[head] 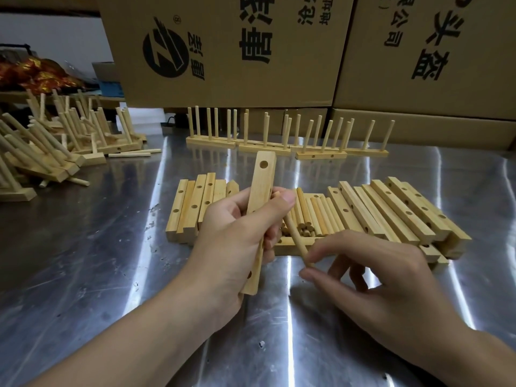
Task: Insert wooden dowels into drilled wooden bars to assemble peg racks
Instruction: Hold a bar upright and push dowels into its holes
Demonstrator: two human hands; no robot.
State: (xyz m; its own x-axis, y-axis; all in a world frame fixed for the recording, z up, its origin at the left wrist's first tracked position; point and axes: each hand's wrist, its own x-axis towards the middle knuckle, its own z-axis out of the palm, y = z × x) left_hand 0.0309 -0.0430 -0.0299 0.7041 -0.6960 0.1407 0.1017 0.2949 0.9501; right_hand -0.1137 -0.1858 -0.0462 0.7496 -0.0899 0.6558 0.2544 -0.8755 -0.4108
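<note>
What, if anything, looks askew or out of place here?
The finished racks at far left lie tipped in a heap, pegs slanting, loose dowels beside them; the back row stands upright. Nothing looks damaged.

Bright, even white light from above. Steel surface [83, 247] throws long glare streaks running near to far (worst centre and right). Shadows soft and short. Left hand [234, 236] and right hand [371, 277] sharp, no motion blur. Wide-angle bowing at the edges: cartons [223, 51] lean, far-left peg racks [55, 141] splay outward and go slightly soft.
</note>
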